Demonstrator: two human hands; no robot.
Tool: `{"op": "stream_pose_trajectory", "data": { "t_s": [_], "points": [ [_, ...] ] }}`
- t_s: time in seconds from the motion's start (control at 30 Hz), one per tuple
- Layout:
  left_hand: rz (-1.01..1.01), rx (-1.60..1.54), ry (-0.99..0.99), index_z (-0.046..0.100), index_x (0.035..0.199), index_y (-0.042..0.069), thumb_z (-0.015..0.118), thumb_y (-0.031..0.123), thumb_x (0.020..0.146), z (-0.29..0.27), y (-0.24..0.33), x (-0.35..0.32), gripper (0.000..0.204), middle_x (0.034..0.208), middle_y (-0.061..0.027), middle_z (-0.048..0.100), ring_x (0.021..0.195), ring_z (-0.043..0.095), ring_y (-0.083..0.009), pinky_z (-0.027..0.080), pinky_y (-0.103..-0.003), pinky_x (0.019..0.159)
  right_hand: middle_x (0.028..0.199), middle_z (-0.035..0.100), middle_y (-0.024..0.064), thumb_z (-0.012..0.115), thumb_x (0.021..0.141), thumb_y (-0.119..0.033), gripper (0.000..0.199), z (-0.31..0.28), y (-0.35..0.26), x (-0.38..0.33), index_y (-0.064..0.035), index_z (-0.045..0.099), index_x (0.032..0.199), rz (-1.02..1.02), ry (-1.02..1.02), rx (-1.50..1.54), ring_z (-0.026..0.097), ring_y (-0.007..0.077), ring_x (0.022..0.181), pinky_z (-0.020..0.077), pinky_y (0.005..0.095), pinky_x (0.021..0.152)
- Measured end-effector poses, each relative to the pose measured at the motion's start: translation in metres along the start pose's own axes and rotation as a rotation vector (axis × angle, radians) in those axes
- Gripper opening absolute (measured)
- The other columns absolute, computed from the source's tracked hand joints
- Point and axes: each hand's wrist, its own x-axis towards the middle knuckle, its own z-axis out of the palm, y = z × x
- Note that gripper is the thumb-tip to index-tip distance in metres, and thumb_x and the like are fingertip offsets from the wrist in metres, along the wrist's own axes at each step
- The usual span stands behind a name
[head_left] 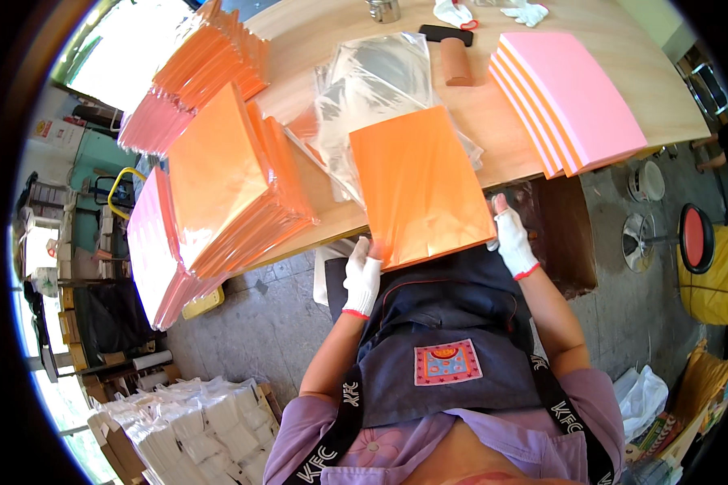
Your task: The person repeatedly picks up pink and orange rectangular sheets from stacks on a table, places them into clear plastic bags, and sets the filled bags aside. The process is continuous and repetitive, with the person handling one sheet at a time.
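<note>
A flat orange pack of sheets (421, 186), shiny as if in clear film, lies at the table's front edge, its near end jutting toward my apron. My left hand (361, 280), in a white glove with a red cuff, grips its near left corner. On the near right corner my right hand (512, 234), gloved the same way, is closed with the thumb up along the side; the fingertips under the pack are hidden. Clear plastic bags (380, 77) lie in a loose pile just beyond the pack, partly beneath it.
Tall piles of film-wrapped orange packs (218, 162) and pink packs (150, 246) crowd the table's left. To the right stands a pink and orange stack (574, 89). Beyond the bags are a brown cylinder (456, 63), a black phone (446, 35) and white gloves (527, 14).
</note>
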Motion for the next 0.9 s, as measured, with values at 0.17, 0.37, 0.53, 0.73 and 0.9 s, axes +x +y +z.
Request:
{"op": "stream_pose_trajectory", "data": {
  "t_s": [0.17, 0.37, 0.53, 0.73, 0.9],
  "points": [
    [0.064, -0.043, -0.041, 0.049, 0.085, 0.002, 0.065, 0.026, 0.087, -0.005, 0.08, 0.002, 0.029, 0.073, 0.0017, 0.046, 0.067, 0.039, -0.0061, 0.034, -0.022, 0.056, 0.09, 0.062, 0.0006, 0.054, 0.093, -0.034, 0.049, 0.012, -0.036, -0.014, -0.0002, 0.049, 0.127, -0.142, -0.067, -0.094, 0.054, 0.0029, 0.057, 0.0409, 0.0171, 0.038],
    [0.14, -0.179, -0.013, 0.052, 0.106, -0.002, 0.068, 0.017, 0.084, -0.039, 0.135, -0.033, 0.033, 0.079, 0.0011, 0.051, 0.065, 0.044, -0.0038, 0.038, -0.018, 0.057, 0.082, 0.059, -0.0022, 0.055, 0.093, -0.032, 0.043, 0.049, -0.066, -0.043, -0.0004, 0.051, 0.122, -0.304, -0.361, 0.063, 0.047, 0.0014, 0.054, 0.031, 0.016, 0.043],
    [0.542, 0.067, 0.262, 0.053, 0.103, -0.003, 0.062, 0.017, 0.088, -0.095, 0.176, -0.036, 0.026, 0.075, 0.0029, 0.047, 0.063, 0.044, -0.0046, 0.037, -0.021, 0.054, 0.077, 0.053, -0.0039, 0.058, 0.09, -0.031, 0.039, 0.13, -0.083, -0.016, -0.0006, 0.055, 0.115, -0.475, -0.441, 0.053, 0.042, 0.0031, 0.058, 0.028, 0.0172, 0.051],
    [0.459, 1.116, 0.652, 0.061, 0.094, 0.003, 0.057, 0.024, 0.085, -0.2, 0.197, -0.004, 0.022, 0.098, -0.0121, 0.062, 0.093, 0.055, -0.026, 0.041, -0.041, 0.086, 0.076, 0.055, -0.0024, 0.06, 0.09, -0.03, 0.026, 0.271, -0.113, 0.028, -0.0046, 0.056, 0.09, -0.524, -0.642, -0.05, 0.043, 0.0034, 0.065, 0.0347, 0.0199, 0.056],
    [0.332, 1.473, 0.654, 0.054, 0.121, 0.011, 0.054, 0.015, 0.076, -0.231, 0.172, 0.023, 0.045, 0.135, -0.0098, 0.049, 0.131, 0.037, -0.0317, 0.017, -0.054, 0.112, 0.07, 0.057, 0.0018, 0.059, 0.089, -0.035, 0.033, 0.322, -0.108, 0.053, -0.0023, 0.056, 0.089, -0.628, -0.72, -0.434, 0.051, 0.011, 0.064, 0.0412, 0.028, 0.058]
  ]
}}
